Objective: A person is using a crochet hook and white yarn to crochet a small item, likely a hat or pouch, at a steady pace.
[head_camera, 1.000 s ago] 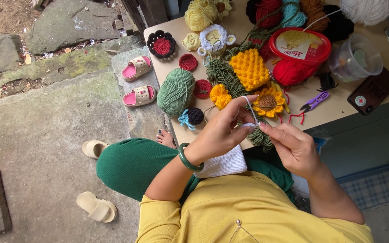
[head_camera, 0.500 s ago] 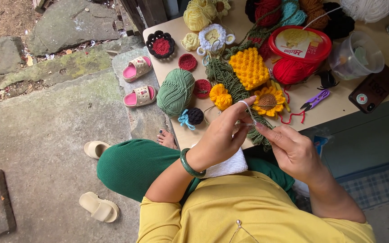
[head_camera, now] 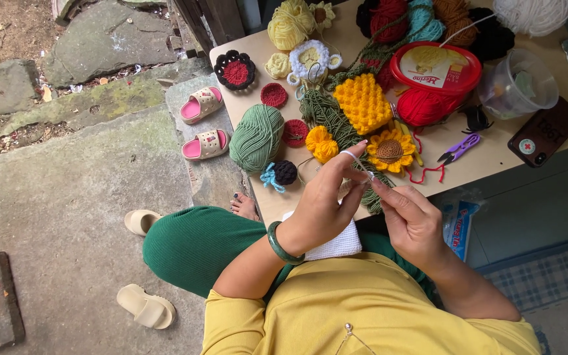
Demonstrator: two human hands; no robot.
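Table (head_camera: 494, 158) of pale wood fills the frame from 12 to 3 o'clock, and we see it crowded with yarn and crochet work. Largest on it is the green yarn ball (head_camera: 256, 137), at 10 o'clock from our hands. A red-lidded tub (head_camera: 436, 67) sits toward 1 o'clock with a clear plastic cup (head_camera: 519, 85) just beside it. A yellow crochet square (head_camera: 363, 102) lies at 12 o'clock, the crochet sunflower (head_camera: 390, 150) just below it. Purple snips (head_camera: 458, 148) rest at 2 o'clock. Our left hand (head_camera: 323, 204) is raised, fingers curled, with pale yarn (head_camera: 352, 156) looped over the forefinger. Our right hand (head_camera: 412, 220) pinches something thin at the fingertips; we cannot tell what, only that it meets the left hand over the table's near edge.
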